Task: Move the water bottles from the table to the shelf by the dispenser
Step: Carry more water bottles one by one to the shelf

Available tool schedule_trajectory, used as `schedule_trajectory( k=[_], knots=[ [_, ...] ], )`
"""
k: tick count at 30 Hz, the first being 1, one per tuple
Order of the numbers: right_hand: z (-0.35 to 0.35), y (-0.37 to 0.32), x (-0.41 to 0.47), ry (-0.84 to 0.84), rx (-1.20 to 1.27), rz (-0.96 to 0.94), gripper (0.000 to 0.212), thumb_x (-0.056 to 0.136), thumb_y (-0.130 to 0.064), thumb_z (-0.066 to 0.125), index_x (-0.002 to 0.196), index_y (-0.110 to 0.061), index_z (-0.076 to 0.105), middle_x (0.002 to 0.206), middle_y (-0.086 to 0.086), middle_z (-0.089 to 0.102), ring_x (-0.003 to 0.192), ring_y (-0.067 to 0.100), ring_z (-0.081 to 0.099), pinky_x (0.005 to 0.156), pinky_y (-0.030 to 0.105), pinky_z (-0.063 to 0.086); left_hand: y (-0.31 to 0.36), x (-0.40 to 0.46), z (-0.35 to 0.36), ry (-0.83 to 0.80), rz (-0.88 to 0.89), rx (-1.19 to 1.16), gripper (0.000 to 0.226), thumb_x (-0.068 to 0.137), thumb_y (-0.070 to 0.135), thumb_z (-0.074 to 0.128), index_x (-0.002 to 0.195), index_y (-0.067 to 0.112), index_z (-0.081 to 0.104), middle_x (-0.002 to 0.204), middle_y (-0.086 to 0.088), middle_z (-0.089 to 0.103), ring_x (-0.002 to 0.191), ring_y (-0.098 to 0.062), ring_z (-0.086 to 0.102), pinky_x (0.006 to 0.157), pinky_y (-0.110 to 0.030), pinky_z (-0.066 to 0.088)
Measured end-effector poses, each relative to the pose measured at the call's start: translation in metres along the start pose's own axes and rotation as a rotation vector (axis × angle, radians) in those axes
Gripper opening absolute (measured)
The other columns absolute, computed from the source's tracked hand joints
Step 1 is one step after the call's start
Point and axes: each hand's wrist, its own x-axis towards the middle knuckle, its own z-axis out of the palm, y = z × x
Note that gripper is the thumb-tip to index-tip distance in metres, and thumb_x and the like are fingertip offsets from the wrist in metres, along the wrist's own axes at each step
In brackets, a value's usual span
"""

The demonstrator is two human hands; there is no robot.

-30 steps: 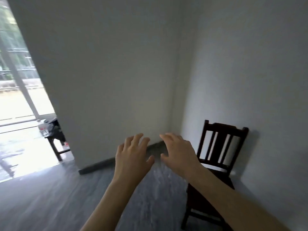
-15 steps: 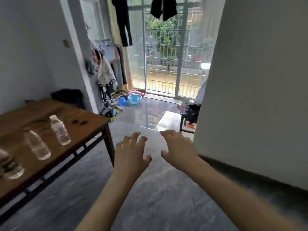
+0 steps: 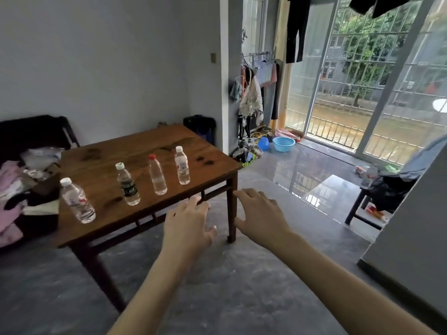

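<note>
Several clear water bottles stand upright in a row on the brown wooden table [image 3: 145, 143]: a white-capped one [image 3: 77, 201] nearest me at the left, a green-labelled one [image 3: 128, 184], a red-capped one [image 3: 157, 175] and a white-capped one with a red label [image 3: 182, 165] at the right. My left hand [image 3: 187, 226] and my right hand [image 3: 261, 217] are stretched out in front of me, palms down, fingers spread, holding nothing. Both hover short of the table's near right corner, apart from the bottles. No shelf or dispenser is in view.
A dark sofa [image 3: 36, 131] with a heap of clothes [image 3: 14, 187] sits left of the table. Hanging clothes [image 3: 254, 93], a blue basin [image 3: 283, 143] and shoes lie by the barred sliding doors. A small dark stool [image 3: 370, 204] with a bottle and bag stands at right beside a wall corner [image 3: 411, 226].
The view has swung left, from a corner with a dark chair to the room with the table and bottles. Both hands stay held out open in front.
</note>
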Motion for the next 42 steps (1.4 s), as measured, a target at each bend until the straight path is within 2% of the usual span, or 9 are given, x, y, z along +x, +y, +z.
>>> schedule_trajectory(
  k=[7,13,18,23,36,42],
  knots=[
    [0.017,-0.006,0.03,-0.06,0.038,-0.108,0.066,0.087,-0.031,0.062,0.148,-0.025,0.037,0.151,-0.001,0.042,0.136,0.022,0.041,0.108,0.044,0.037,-0.018,0.0,0.016,-0.03,-0.134,0.024,0.059,0.093,0.051,0.057,0.146,0.03,0.042,0.158,0.003,0.034,0.141,-0.021,0.037,0.111,-0.039,0.036],
    [0.038,-0.01,0.075,-0.088,0.058,-0.157,0.063,0.085,-0.033,0.061,0.145,-0.026,0.041,0.149,-0.002,0.044,0.133,0.021,0.044,0.106,0.044,0.041,-0.035,0.035,0.026,-0.045,-0.184,0.011,0.058,0.093,0.051,0.057,0.145,0.03,0.043,0.157,0.004,0.035,0.14,-0.021,0.038,0.11,-0.04,0.04],
    [0.047,-0.01,0.13,-0.135,-0.007,-0.193,0.063,0.086,-0.033,0.061,0.145,-0.026,0.04,0.148,-0.002,0.044,0.133,0.021,0.044,0.106,0.044,0.04,-0.063,0.09,0.034,-0.087,-0.201,-0.001,0.055,0.093,0.051,0.057,0.142,0.029,0.046,0.149,0.005,0.04,0.133,-0.02,0.042,0.102,-0.038,0.041],
    [0.041,-0.011,0.208,-0.149,-0.096,-0.219,0.062,0.086,-0.034,0.061,0.144,-0.025,0.04,0.146,-0.002,0.044,0.13,0.022,0.044,0.104,0.044,0.042,-0.103,0.156,0.035,-0.049,-0.196,-0.016,0.051,0.092,0.05,0.058,0.137,0.028,0.05,0.142,0.007,0.046,0.129,-0.018,0.046,0.098,-0.037,0.044],
    [0.08,-0.022,0.356,-0.195,0.008,-0.107,0.063,0.086,-0.031,0.059,0.145,-0.025,0.039,0.148,-0.002,0.043,0.131,0.021,0.044,0.104,0.045,0.044,-0.17,0.296,0.065,-0.116,-0.129,-0.019,0.056,0.092,0.049,0.06,0.142,0.027,0.047,0.146,0.005,0.045,0.136,-0.021,0.044,0.108,-0.041,0.043],
    [0.111,-0.012,0.418,-0.23,-0.002,-0.117,0.061,0.087,-0.033,0.059,0.145,-0.027,0.039,0.149,-0.004,0.042,0.133,0.02,0.042,0.102,0.044,0.041,-0.193,0.351,0.093,-0.14,-0.157,-0.011,0.056,0.092,0.048,0.061,0.141,0.027,0.048,0.144,0.006,0.048,0.13,-0.018,0.049,0.106,-0.039,0.044]
  ],
)
